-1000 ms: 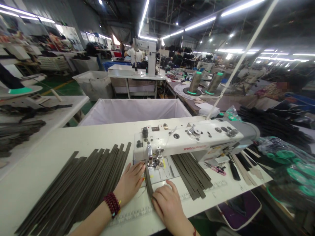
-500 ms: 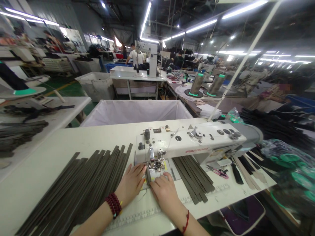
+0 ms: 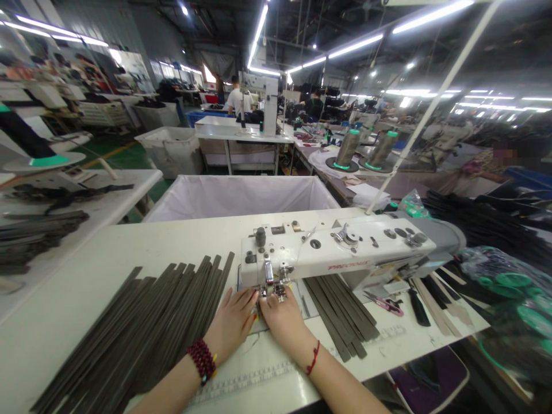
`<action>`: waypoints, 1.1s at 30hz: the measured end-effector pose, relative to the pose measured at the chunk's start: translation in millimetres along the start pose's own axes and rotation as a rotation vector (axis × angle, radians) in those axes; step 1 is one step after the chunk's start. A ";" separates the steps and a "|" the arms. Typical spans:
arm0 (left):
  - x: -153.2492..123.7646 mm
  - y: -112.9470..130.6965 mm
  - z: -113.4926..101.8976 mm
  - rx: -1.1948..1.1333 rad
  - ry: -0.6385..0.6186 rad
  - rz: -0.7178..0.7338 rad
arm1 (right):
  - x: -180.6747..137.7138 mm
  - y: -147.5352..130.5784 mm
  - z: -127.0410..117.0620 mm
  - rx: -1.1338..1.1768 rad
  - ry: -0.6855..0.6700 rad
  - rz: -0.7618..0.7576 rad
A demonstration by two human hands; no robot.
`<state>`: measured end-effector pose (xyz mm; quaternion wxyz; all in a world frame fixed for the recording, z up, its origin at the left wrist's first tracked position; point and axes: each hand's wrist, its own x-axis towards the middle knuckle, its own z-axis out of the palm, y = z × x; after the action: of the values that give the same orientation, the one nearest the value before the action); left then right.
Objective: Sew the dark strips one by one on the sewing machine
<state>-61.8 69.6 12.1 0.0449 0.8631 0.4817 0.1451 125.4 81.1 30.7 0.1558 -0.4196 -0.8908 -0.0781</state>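
Both hands are lying palm down at the lower centre of the frame: the left hand (image 3: 233, 325) and the right hand (image 3: 282, 319) are pressing flat side by side, fingers stretched forward, their tips touching just beneath the presser foot (image 3: 272, 289) of the white sewing machine (image 3: 340, 256). Whatever lies between them is hidden. A wide pile of dark strips (image 3: 142, 328) is fanning across the table (image 3: 86, 270) at lower left; a smaller stack (image 3: 345, 316) is lying to the right.

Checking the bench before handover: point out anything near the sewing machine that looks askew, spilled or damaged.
Nothing stands out. The left hand and right hand lie flat by the sewing machine needle; dark strips sit in a fanned pile at left, a smaller stack at right.
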 end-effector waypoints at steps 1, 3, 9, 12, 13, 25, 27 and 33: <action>-0.1 -0.2 1.1 0.006 0.003 0.000 | 1.6 0.0 0.7 -0.007 0.003 0.003; -0.1 -0.2 3.0 0.017 0.004 0.000 | 2.9 -0.7 1.7 -0.011 0.012 0.013; -0.4 2.0 -2.2 0.031 -0.033 -0.006 | -22.1 -5.0 -9.6 0.053 0.055 0.084; 4.5 -5.1 -9.7 0.025 -0.016 0.027 | -56.1 2.6 -29.6 0.077 0.087 0.188; 8.8 -9.8 -11.5 0.022 -0.007 0.037 | -69.5 8.1 -37.5 0.075 0.101 0.235; 47.6 -40.0 -23.8 -0.017 0.005 0.192 | -140.9 64.7 -62.9 -0.078 -0.022 0.631; 22.4 -46.6 -31.4 0.019 -0.001 0.172 | -144.1 65.5 -65.8 -0.050 0.002 0.645; -57.0 -44.1 -38.8 0.204 0.046 0.079 | -189.9 12.9 -72.1 0.570 0.022 0.750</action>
<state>-137.5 42.5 27.7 -0.0600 0.8780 0.4604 0.1167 264.5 -67.4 33.4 0.2918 -0.6521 -0.6619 0.2269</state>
